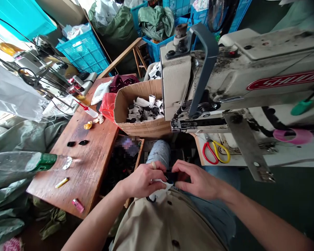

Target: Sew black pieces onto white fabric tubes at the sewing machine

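Close to the body, above the lap, my left hand (143, 178) is closed with its fingers pinching a small black and white piece (170, 175) that looks like fabric. My right hand (194, 179) grips the dark end of the same piece between thumb and fingers. A white flap of it hangs under my left thumb; the rest is hidden by the fingers. Ahead of my right hand stands a sewing machine (240, 66), with red and yellow handled scissors (215, 152) lying under its arm.
A cardboard box (143, 128) of similar black and white pieces stands ahead. The wooden table (94, 164) at left bears a plastic bottle (21, 161), a pink lighter (78, 205) and two small black pieces (83, 142). A metal plate (248, 146) juts from the machine toward my right arm.
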Action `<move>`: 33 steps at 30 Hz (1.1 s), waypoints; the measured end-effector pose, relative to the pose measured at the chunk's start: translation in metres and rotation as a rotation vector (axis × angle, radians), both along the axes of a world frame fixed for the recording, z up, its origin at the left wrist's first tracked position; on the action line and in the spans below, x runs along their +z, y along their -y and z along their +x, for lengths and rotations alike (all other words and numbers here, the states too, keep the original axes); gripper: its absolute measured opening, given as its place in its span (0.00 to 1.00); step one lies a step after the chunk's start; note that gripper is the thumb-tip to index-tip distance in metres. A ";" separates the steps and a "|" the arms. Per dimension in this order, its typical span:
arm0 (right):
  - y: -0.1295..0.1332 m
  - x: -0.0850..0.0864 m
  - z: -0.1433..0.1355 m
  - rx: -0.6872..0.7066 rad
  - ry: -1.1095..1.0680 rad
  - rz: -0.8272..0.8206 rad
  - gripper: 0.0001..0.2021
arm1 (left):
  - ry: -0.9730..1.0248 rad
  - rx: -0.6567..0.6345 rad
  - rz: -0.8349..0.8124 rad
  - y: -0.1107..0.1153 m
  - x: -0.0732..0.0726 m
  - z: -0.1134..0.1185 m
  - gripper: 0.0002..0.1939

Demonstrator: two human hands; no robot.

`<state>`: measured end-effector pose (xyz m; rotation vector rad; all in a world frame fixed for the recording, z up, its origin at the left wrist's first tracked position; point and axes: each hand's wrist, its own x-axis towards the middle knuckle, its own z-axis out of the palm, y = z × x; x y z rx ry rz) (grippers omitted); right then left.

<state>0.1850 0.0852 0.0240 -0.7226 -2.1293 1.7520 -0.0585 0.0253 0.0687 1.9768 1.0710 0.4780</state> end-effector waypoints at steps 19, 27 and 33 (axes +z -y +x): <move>-0.001 0.013 -0.002 -0.259 0.271 -0.115 0.11 | 0.209 0.494 0.105 0.048 -0.071 0.021 0.02; -0.034 0.034 -0.031 0.165 0.431 -0.018 0.06 | 0.212 0.491 0.166 0.058 -0.074 0.023 0.01; -0.039 0.054 -0.070 0.474 0.603 0.239 0.08 | 0.184 0.405 0.102 0.066 -0.066 0.027 0.07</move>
